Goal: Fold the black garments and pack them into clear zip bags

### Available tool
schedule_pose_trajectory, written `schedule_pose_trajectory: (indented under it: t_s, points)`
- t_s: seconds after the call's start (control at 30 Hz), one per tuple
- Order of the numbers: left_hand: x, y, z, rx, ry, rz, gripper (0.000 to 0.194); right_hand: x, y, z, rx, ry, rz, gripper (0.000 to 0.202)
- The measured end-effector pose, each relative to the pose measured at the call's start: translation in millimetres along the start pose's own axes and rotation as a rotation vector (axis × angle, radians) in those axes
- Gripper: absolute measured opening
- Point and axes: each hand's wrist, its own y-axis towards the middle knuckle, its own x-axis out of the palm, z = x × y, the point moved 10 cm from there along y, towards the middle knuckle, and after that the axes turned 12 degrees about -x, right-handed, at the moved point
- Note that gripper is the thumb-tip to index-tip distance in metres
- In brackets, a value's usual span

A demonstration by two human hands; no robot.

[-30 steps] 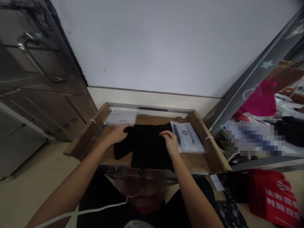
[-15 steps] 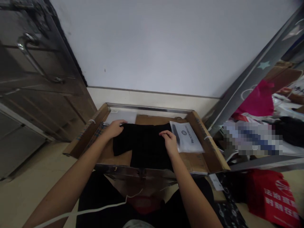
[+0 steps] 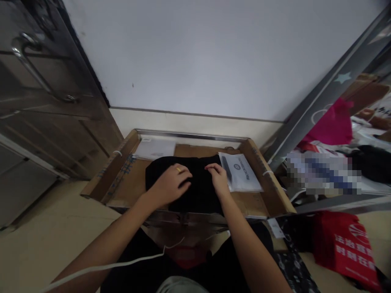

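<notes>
Head view, the only one I have. Both of my forearms run up from the bottom edge and meet over a black garment (image 3: 189,183) lying on a cardboard-lined tray (image 3: 122,179) with a metal rim.

My left hand (image 3: 169,185) lies palm down on the left-centre of the garment, wrist bent a little inward, fingers slightly spread and curled loosely onto the cloth. They press on it; they pinch nothing that I can see. A small yellow mark shows near one knuckle; I cannot tell what it is.

My right hand (image 3: 218,179) rests on the garment's right edge, knuckles raised, fingers held together and bent down with the tips on the fabric. Whether they grip a fold underneath, I cannot tell.

The garment sits in the middle of the tray, its near edge reaching the tray's front rim. It lies between two packets and touches or overlaps the right one.

Writing: a clear plastic packet (image 3: 241,173) just beside my right hand carries a round logo and a word reading roughly "ROCKBROS", turned sideways. A second pale packet (image 3: 154,148) lies at the tray's far left corner; its print is too small to read. Blue lettering on the tray's left cardboard wall is unreadable. A red bag (image 3: 348,248) on the floor at lower right bears white characters I cannot make out.
</notes>
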Motion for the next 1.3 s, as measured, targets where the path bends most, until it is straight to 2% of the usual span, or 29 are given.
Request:
schedule_pose_trajectory:
  t_s: [0.1, 0.2, 0.33, 0.5, 0.63, 0.7, 0.83, 0.9, 0.97, 1.1, 1.2, 1.3]
  points:
    - [31.6, -4, 39, 0.081, 0.094, -0.12, 0.044, -1, 1, 1, 0.001, 0.023, 0.008, 0.013]
    - [50.2, -2, 52, 0.105, 0.173, -0.136, 0.046, -3, 0, 9, 0.02, 0.076, 0.03, 0.017]
    - [60.3, 4, 55, 0.159, 0.2, -0.129, 0.033, -2, 1, 20, 0.039, 0.16, 0.048, 0.025]
    - [67.5, 5, 53, 0.259, 0.159, -0.163, 0.044, 0, 1, 24, 0.073, 0.214, 0.075, 0.038]
    - [68.6, 10, 43, 0.213, 0.22, -0.175, 0.028, -1, -1, 19, 0.07, 0.179, 0.062, 0.043]
    - [64.1, 16, 35, 0.14, 0.226, -0.148, 0.022, -2, 0, 18, 0.055, 0.166, 0.069, 0.041]
    - [48.1, 25, 16, 0.024, 0.063, -0.088, 0.027, -3, 4, 19, 0.045, 0.149, 0.091, 0.035]
    - [29.2, 31, 4, -0.048, -0.078, -0.006, 0.027, -4, 4, 16, 0.053, 0.13, 0.103, 0.032]
    - [2.6, 37, -14, -0.15, -0.223, 0.118, 0.027, -2, 1, 9, 0.074, 0.134, 0.067, 0.036]
    - [-43.2, 39, -54, -0.411, -0.526, 0.297, 0.027, 12, -14, -8, 0.127, 0.2, -0.142, 0.059]
    - [-51.0, 31, -81, -0.605, -0.795, 0.286, 0.038, 12, -22, -13, 0.169, 0.3, -0.164, 0.051]
    - [-41.1, 14, -97, -0.752, -0.968, 0.214, 0.044, -5, -20, -10, 0.233, 0.411, -0.016, 0.042]
